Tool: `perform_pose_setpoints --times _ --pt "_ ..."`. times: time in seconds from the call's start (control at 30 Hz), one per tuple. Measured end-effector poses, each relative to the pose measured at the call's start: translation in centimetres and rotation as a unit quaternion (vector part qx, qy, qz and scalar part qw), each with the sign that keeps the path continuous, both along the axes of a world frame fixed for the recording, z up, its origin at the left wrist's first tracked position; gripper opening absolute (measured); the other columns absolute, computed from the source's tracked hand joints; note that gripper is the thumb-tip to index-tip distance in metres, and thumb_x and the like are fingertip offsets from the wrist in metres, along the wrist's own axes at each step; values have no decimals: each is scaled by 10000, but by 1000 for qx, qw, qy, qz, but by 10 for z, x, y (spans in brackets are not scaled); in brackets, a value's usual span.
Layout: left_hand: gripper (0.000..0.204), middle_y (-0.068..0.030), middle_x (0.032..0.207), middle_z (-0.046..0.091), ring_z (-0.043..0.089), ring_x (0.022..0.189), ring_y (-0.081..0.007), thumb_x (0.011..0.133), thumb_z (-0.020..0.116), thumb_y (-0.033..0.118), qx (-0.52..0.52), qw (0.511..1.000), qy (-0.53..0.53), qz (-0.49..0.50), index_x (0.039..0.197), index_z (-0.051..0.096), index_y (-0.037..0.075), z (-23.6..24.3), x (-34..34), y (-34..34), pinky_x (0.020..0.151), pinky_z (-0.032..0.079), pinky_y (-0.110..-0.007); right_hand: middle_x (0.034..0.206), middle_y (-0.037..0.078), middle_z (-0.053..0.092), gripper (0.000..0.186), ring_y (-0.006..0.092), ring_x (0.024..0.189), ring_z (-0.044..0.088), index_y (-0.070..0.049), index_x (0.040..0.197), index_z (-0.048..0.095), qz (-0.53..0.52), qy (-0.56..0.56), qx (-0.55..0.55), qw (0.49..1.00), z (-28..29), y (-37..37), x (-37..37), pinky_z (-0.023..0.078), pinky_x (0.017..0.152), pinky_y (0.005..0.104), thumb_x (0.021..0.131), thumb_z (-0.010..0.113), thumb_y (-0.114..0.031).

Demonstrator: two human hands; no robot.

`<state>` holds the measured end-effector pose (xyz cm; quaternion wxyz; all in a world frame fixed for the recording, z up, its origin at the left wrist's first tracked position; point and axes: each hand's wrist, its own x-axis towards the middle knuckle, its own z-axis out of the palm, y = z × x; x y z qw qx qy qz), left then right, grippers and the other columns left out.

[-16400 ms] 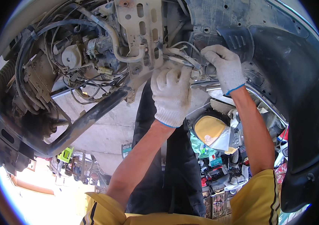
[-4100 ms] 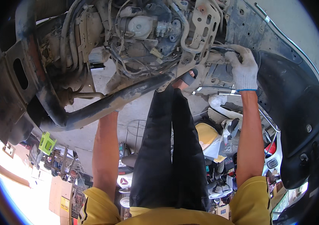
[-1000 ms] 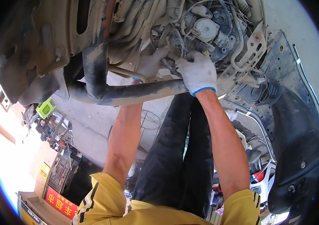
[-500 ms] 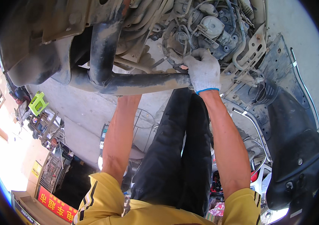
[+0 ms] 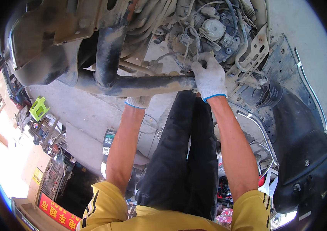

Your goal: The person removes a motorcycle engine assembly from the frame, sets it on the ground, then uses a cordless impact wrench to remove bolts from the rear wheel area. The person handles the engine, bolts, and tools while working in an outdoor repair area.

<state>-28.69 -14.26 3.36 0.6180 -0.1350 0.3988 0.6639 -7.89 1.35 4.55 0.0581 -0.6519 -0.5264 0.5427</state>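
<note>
My right hand (image 5: 210, 75), in a white knit glove with a blue cuff, is at the right end of a dusty black frame tube (image 5: 148, 85). Its fingers are curled together beside thin cables (image 5: 189, 41) under a dirty engine part with a round cap (image 5: 214, 29); whatever lies between them is hidden. Behind and below the same tube is my left hand (image 5: 139, 101), also gloved. Only the wrist end of that glove shows clearly, and the tube covers its fingers.
A perforated metal bracket (image 5: 256, 48) juts out right of the engine. Farther right are a dusty footboard panel (image 5: 286, 69) with a chrome rail and a large black plastic cover (image 5: 306, 165). A green stool (image 5: 39, 108) stands by cluttered parts at the left.
My left hand has drawn back toward me, and its glove cuff now shows below the tube. My right hand has shifted slightly and stays by the cables.
</note>
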Motion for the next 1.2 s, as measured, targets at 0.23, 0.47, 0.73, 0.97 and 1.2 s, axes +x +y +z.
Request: perform_pose_setpoints --times 0.23,0.47,0.73,0.97,1.2 --pt "403 -62 1168 724 698 1101 -271 1069 625 251 -105 962 178 -176 1428 602 70 -26 -116 -73 976 585 -459 926 169 734 242 357 862 724 -37 966 709 -9 -1 10 1000 10 -2 -4 562 812 427 841 753 -240" --pt "511 -81 1302 683 639 1228 -272 1055 646 332 -120 983 130 -52 1491 552 82 -7 -174 -55 1063 520 -440 892 174 719 195 349 841 720 -37 956 708 -65 3 23 998 13 -8 -8 564 809 428 837 732 -189" --pt "619 -104 1467 619 567 1355 -269 1049 654 425 -139 934 298 -141 1542 496 86 -22 -35 -48 1150 447 -413 940 196 737 212 390 919 714 -47 997 730 -6 14 21 1000 8 -1 5 563 859 431 846 717 -195" --pt "334 -64 1160 728 672 1118 -222 1045 639 266 -86 526 670 -517 1305 648 57 31 -23 -6 973 539 -408 926 143 754 259 256 847 719 -28 1014 760 -90 76 -110 987 16 5 14 561 837 354 826 774 -206" --pt "305 -2 1167 710 659 1100 -141 1036 682 253 -166 952 215 -143 1290 617 99 -1 -31 -53 902 549 -326 989 89 752 263 150 865 680 6 1049 737 -51 39 -56 996 19 5 9 556 807 311 827 787 -126"
